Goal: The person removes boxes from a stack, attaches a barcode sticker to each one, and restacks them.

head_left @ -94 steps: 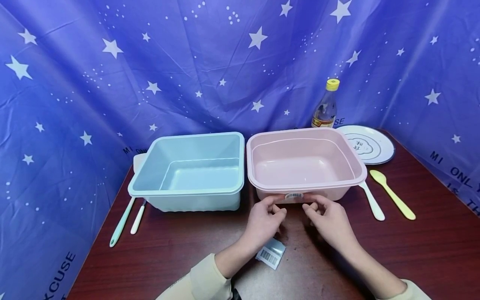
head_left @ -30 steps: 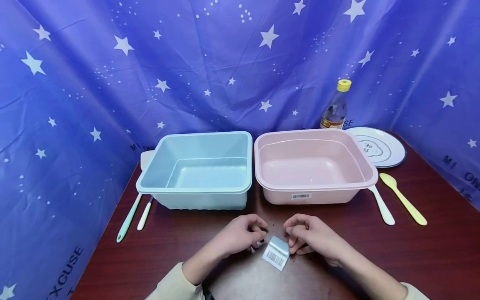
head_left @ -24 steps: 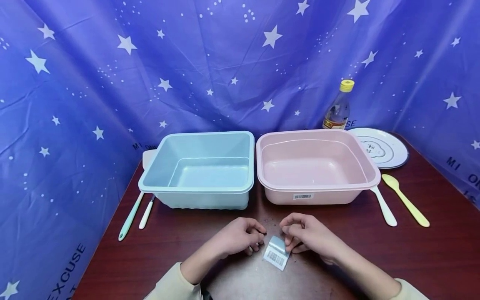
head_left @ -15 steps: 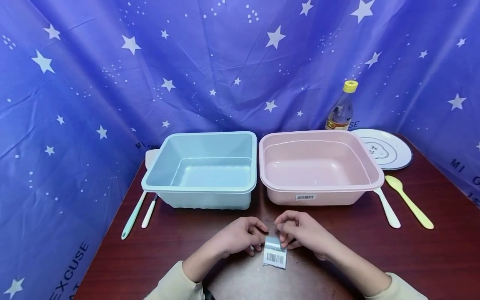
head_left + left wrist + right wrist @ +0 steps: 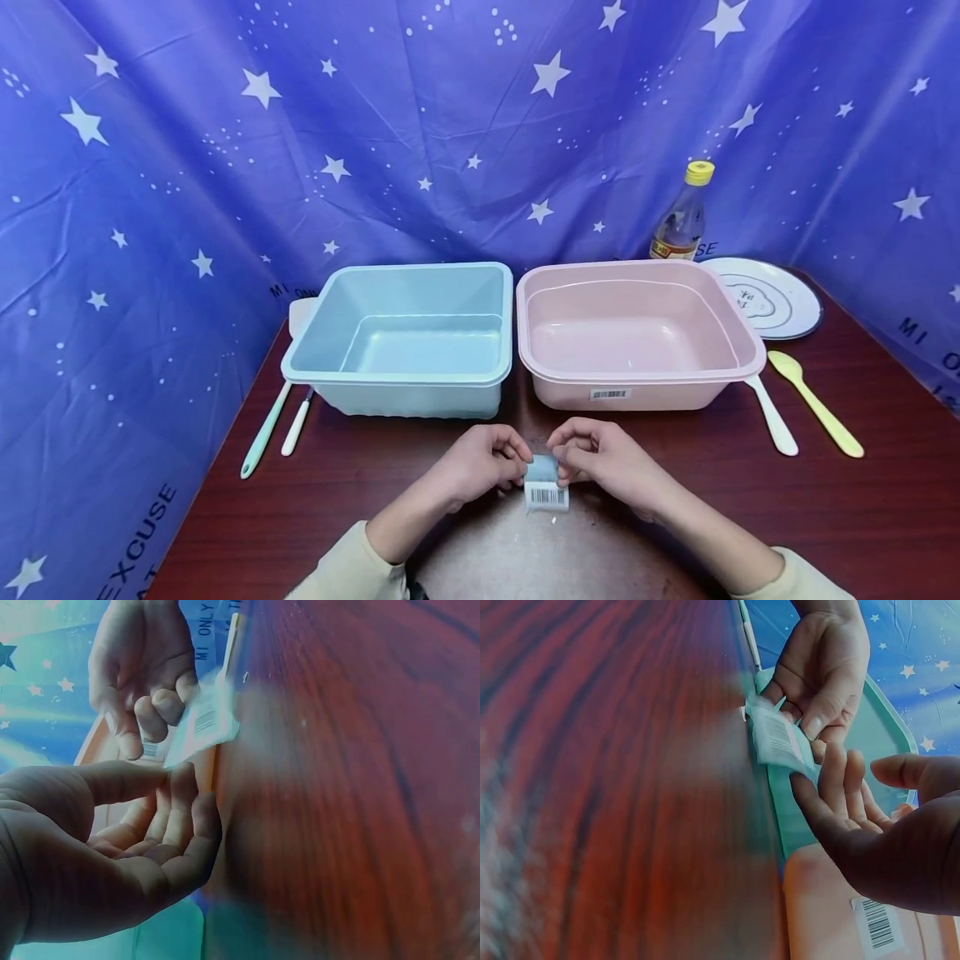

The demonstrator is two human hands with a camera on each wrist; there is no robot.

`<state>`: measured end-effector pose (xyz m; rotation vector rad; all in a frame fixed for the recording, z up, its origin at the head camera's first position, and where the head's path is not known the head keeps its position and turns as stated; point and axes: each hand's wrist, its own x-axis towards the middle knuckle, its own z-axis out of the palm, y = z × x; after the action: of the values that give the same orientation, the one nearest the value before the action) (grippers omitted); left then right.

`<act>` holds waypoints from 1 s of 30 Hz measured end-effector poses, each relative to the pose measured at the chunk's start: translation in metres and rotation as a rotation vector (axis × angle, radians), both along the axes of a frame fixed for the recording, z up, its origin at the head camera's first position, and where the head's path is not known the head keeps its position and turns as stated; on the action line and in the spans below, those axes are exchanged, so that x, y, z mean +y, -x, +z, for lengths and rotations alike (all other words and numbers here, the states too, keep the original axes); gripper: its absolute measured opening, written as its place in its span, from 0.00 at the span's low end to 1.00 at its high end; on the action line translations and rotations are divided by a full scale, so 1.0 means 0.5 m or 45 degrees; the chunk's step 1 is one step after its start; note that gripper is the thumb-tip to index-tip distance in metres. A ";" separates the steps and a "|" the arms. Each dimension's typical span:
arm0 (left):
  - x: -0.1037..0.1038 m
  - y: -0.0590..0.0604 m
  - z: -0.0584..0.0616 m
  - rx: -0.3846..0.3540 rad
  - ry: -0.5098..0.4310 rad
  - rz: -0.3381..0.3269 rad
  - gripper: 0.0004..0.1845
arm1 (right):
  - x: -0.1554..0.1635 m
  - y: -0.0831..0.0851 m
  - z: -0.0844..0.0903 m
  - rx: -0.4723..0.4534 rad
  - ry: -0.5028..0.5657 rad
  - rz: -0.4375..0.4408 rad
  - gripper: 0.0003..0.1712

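White barcode sticker pinched between my two hands

My left hand (image 5: 480, 462) and right hand (image 5: 600, 458) each pinch the top of the sticker (image 5: 545, 490), just above the brown table (image 5: 750, 517), in front of the blue tub (image 5: 405, 333) and pink tub (image 5: 637, 333). Starry blue cloth (image 5: 450, 125) hangs behind. My fingertips hide the sticker's top edge.

Right hand (image 5: 870, 825) close up, fingers bent, tips touching a small barcode sticker (image 5: 778, 740). Left hand (image 5: 823, 664) further off, pinching the sticker's other edge. Below: red-brown table (image 5: 607, 795), blue tub (image 5: 874, 739), pink tub (image 5: 832, 915) with its own barcode.
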<state>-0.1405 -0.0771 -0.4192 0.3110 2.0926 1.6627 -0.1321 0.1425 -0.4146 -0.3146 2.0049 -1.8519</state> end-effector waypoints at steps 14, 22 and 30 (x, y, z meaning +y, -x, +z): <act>0.011 0.004 0.000 -0.017 -0.295 0.150 0.04 | -0.009 -0.018 0.010 0.313 -0.295 0.040 0.04; 0.016 0.000 0.002 -0.035 -0.406 0.099 0.07 | -0.012 -0.018 0.006 0.314 -0.219 0.074 0.04; 0.020 -0.006 0.003 -0.023 -0.417 0.040 0.06 | -0.011 -0.020 0.006 0.354 -0.368 0.068 0.12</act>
<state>-0.1376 -0.0673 -0.4175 0.3642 1.8155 2.0199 -0.1219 0.1372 -0.4115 -0.5591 2.3872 -1.5260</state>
